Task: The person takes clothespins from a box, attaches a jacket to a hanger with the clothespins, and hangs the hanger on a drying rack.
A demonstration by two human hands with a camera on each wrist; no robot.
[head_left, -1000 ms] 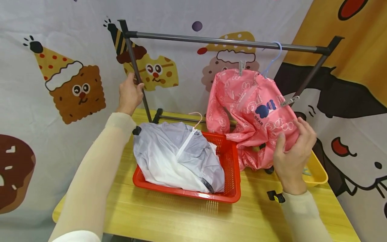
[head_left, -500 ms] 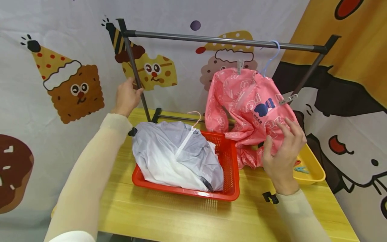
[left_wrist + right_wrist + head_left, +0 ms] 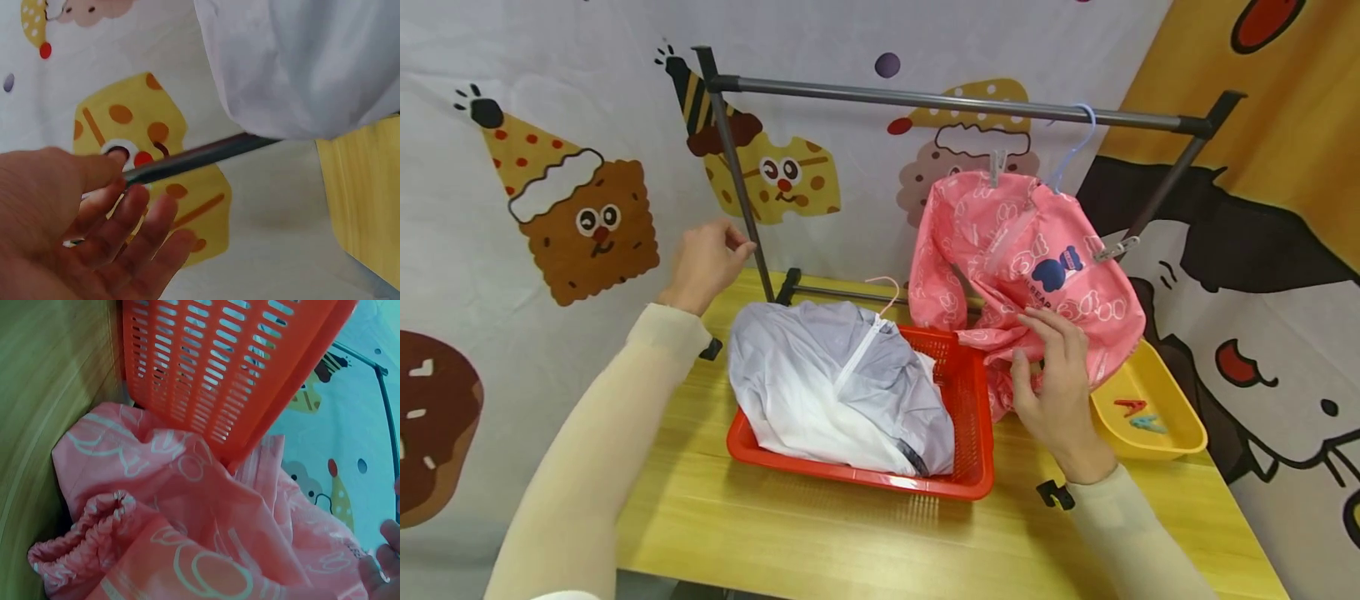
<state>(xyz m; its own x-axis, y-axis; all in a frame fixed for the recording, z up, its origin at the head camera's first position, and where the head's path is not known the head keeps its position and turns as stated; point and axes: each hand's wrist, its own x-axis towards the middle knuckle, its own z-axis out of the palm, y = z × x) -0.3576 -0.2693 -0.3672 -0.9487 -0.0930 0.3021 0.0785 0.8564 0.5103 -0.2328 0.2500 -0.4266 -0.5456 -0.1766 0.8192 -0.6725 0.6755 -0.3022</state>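
Observation:
A pink jacket with a bear print (image 3: 1022, 242) hangs from the rack's rail on a blue hanger (image 3: 1077, 152), with one grey clothespin (image 3: 997, 167) at its shoulder and another clothespin (image 3: 1117, 248) at its side. My right hand (image 3: 1058, 392) is in front of its lower part, fingers nearly straight and nothing gripped; only fingertips show in the right wrist view. My left hand (image 3: 703, 262) hovers by the rack's left post (image 3: 747, 196), fingers loosely bent around nothing. In the left wrist view, the post (image 3: 200, 159) passes behind the thumb.
A red basket (image 3: 973, 417) on the wooden table (image 3: 820, 533) holds a grey-and-white zip jacket (image 3: 850, 392) with a pink hanger hook (image 3: 895, 293) sticking out. At the right, a yellow tray (image 3: 1157, 446) contains a red clothespin (image 3: 1131, 407) and a blue one (image 3: 1148, 424).
My left hand has come off the post and dropped lower. My right hand has moved left across the jacket's front, uncovering the yellow tray and its clothespins.

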